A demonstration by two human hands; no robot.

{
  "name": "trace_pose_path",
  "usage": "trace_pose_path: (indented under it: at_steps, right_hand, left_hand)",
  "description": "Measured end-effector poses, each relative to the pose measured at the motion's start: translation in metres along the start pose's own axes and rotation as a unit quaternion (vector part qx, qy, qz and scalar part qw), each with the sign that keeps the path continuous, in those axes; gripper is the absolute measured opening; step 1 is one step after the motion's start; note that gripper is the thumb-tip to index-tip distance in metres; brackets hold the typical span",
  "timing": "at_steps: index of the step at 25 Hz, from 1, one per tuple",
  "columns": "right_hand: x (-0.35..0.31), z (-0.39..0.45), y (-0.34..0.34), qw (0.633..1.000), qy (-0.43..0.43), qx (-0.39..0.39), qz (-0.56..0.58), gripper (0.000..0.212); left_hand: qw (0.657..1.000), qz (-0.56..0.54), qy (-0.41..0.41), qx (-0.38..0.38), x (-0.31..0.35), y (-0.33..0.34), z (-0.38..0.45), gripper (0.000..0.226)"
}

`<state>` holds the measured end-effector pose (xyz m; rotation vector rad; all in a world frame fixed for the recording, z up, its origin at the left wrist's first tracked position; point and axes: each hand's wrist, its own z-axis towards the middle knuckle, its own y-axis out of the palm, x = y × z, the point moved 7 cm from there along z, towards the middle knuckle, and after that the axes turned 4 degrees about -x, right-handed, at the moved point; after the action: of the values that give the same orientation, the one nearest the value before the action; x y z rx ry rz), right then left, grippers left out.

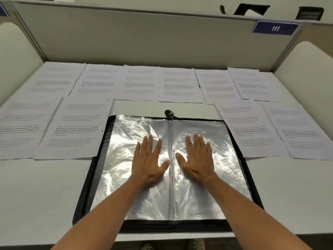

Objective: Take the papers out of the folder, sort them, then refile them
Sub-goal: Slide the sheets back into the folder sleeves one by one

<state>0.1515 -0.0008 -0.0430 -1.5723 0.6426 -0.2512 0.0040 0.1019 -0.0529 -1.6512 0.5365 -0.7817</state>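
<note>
A black zip folder (100,177) lies open at the near middle of the desk, showing shiny clear plastic sleeves (126,141) on both sides of a spiral spine (170,134). The sleeves look empty. My left hand (148,163) rests flat on the left sleeve, fingers spread. My right hand (196,159) lies flat on the right sleeve, fingers spread too. Neither holds anything. Several printed papers are laid out around the folder: a far row (140,83), two at the left (75,127), two at the right (250,129).
The white desk (45,195) is boxed in by grey partition walls (144,38). A blue sign reading 111 (275,28) hangs at the far right. The folder's zip pull (169,112) sticks out behind its far edge. Shoes (196,244) show below the desk edge.
</note>
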Motion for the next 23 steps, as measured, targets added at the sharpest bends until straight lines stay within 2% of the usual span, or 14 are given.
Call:
trace_pose_path:
  at_steps: [23]
  right_hand:
    - [0.010,0.068,-0.005,1.000,-0.001,0.011,0.008,0.083]
  left_hand:
    - [1.000,0.024,-0.003,-0.010,-0.007,-0.009,0.066,0.089]
